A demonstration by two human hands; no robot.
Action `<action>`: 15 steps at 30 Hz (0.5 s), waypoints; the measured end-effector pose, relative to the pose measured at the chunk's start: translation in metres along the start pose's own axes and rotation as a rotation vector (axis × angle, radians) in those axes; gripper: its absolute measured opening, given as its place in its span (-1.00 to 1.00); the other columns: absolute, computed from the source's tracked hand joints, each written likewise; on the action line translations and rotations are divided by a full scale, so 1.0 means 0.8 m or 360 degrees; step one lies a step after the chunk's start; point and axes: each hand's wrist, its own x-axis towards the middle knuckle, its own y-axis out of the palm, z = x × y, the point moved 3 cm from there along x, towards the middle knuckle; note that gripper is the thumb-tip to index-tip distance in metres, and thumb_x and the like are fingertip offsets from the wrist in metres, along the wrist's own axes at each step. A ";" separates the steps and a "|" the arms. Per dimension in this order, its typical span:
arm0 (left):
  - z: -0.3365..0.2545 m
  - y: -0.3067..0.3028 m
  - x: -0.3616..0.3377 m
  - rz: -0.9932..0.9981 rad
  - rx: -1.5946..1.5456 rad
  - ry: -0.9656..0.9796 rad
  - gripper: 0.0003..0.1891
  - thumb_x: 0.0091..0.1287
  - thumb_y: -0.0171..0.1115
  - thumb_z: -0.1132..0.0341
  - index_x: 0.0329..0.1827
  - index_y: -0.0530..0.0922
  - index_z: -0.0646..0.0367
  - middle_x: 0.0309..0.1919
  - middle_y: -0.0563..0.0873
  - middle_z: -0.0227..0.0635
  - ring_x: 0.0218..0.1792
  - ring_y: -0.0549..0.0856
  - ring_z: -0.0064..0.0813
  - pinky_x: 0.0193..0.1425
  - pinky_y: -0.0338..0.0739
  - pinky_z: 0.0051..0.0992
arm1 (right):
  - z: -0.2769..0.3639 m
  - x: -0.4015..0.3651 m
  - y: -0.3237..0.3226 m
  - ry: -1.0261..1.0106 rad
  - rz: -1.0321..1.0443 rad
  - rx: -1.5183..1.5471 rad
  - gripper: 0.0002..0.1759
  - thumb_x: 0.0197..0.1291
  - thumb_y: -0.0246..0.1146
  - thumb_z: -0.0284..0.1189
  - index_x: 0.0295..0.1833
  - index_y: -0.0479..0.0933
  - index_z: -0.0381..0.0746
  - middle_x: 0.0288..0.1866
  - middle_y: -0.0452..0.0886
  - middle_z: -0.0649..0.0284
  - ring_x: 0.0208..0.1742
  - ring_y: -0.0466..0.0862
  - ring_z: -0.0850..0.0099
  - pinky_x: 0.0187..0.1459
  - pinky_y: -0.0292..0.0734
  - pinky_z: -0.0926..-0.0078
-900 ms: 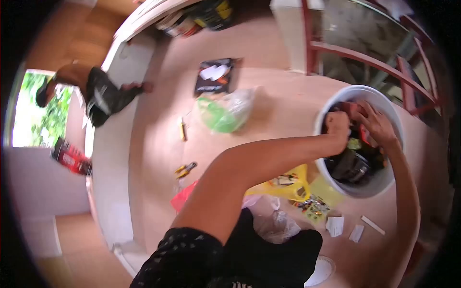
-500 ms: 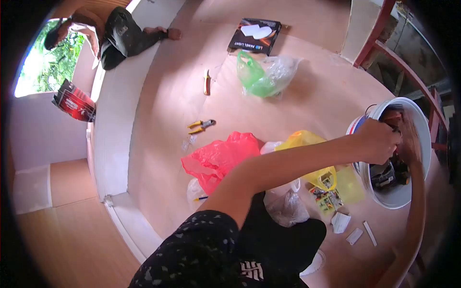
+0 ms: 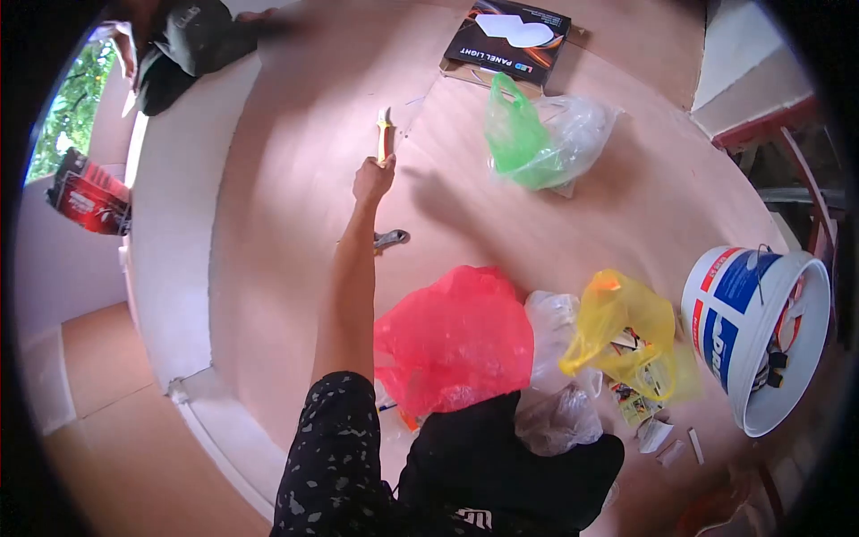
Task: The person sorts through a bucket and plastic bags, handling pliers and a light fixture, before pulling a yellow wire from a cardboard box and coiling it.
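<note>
My left hand (image 3: 374, 179) reaches out over the floor, its fingers closed on the near end of a red-and-yellow-handled knife (image 3: 386, 139). The short metal tip of the knife points away from me. Just below that hand lie pliers (image 3: 391, 238), whose handles my forearm mostly covers. A red plastic bag (image 3: 461, 345) sits nearer to me, to the right of the forearm. My right hand is out of sight.
A white bucket (image 3: 729, 313) with tools inside leans at the right. A green-and-clear bag (image 3: 555, 143) and an LED panel light box (image 3: 506, 45) lie farther off. A yellow bag (image 3: 617, 336) covers small packets. Another person's leg (image 3: 183, 49) shows upper left.
My left hand has left the bucket and swung far left to the knife. My right hand has gone out of view. The bucket now appears lower, with its labelled side showing.
</note>
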 end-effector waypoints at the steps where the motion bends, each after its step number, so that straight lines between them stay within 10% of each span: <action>1: 0.007 0.015 0.015 -0.0009 0.0057 -0.0086 -0.31 0.15 0.05 -0.28 -0.02 0.47 0.24 -0.17 0.65 0.03 -0.06 0.62 0.01 0.00 0.48 -0.17 | 0.022 -0.015 0.004 -0.0027 0.0053 -0.0003 -0.75 0.11 0.19 -0.41 -0.19 0.47 -0.39 -0.17 0.52 0.06 -0.12 0.52 0.21 -0.04 0.41 0.27; 8: 0.019 0.043 0.054 -0.0101 0.0036 0.0039 -0.47 0.19 0.08 -0.14 -0.27 0.51 0.27 -0.25 0.66 0.04 -0.21 0.65 0.01 -0.17 0.52 -0.16 | 0.213 0.011 0.140 -0.0740 0.0646 0.0397 -0.89 0.19 0.08 -0.56 -0.29 0.48 -0.39 -0.26 0.54 0.08 -0.20 0.55 0.27 -0.17 0.47 0.35; 9: 0.019 0.047 0.053 -0.0034 -0.0048 0.0231 -0.50 0.21 0.06 -0.10 -0.31 0.51 0.29 -0.30 0.65 0.07 -0.24 0.65 0.04 -0.19 0.51 -0.14 | 0.271 0.018 0.171 0.0137 0.0444 0.1143 -0.93 0.16 0.09 -0.62 -0.31 0.47 -0.41 -0.28 0.51 0.12 -0.23 0.51 0.28 -0.18 0.44 0.37; 15: -0.052 -0.013 -0.154 0.0500 -0.0878 0.0987 -0.67 0.30 0.03 0.13 -0.21 0.49 0.28 -0.44 0.60 0.13 -0.35 0.59 0.11 -0.26 0.44 -0.09 | 0.546 0.069 0.367 0.0903 0.1864 0.2410 -0.41 0.20 0.21 -0.29 0.24 0.18 -0.35 -0.02 0.49 0.19 0.05 0.48 0.42 0.08 0.35 0.52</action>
